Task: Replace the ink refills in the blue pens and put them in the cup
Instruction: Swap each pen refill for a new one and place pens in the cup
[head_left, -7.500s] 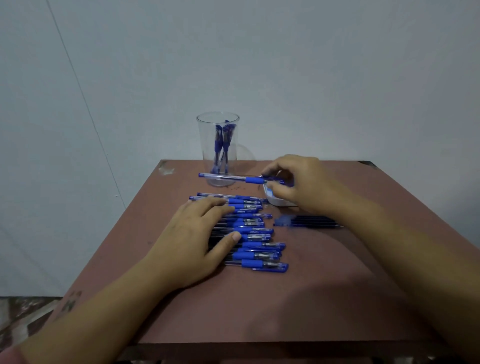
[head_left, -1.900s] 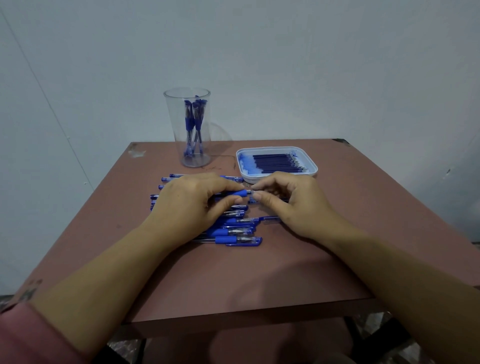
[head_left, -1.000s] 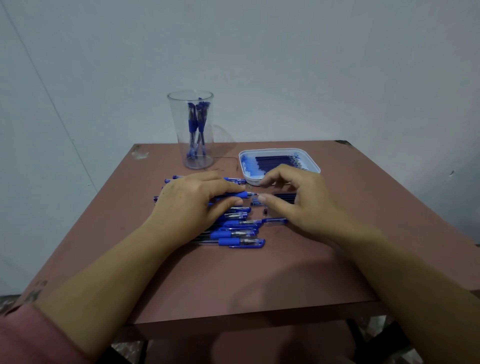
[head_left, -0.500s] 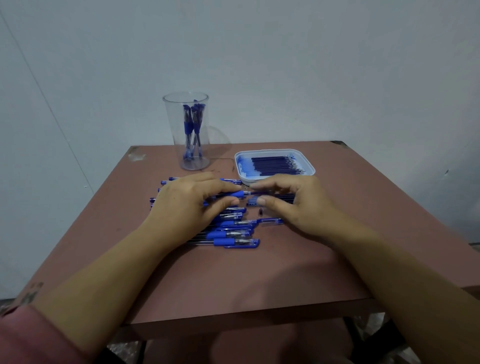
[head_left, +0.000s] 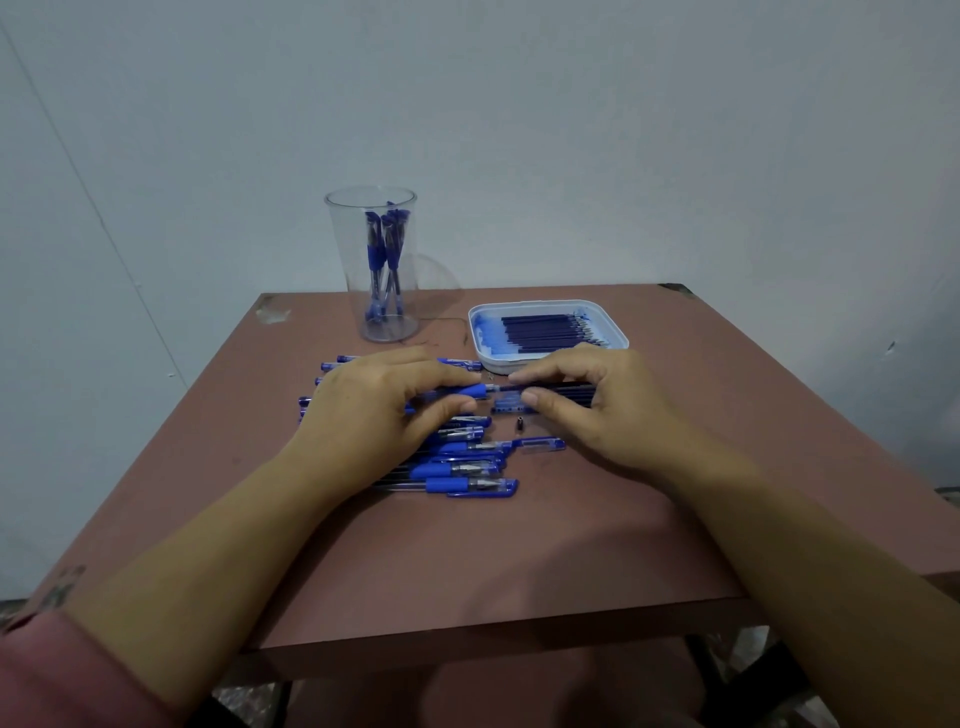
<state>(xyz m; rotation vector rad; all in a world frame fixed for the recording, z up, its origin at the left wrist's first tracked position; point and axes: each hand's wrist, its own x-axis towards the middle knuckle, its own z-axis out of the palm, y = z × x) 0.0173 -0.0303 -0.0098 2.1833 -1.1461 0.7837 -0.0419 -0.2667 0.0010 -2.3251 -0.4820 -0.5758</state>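
left grip (head_left: 374, 410) curls around a blue pen barrel (head_left: 467, 391); right grip (head_left: 587, 410) pinches a dark refill (head_left: 566, 387) at the pen's tip. out of line, the refill could bend or slip free. a small loose part (head_left: 519, 423) just nearer than both could roll off. refill tray (head_left: 485, 335) lies beyond the right grip, cup (head_left: 343, 270) beyond the left.

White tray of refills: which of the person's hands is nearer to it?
Right. The right hand sits just in front of the tray; the left hand lies further left, over the loose pens.
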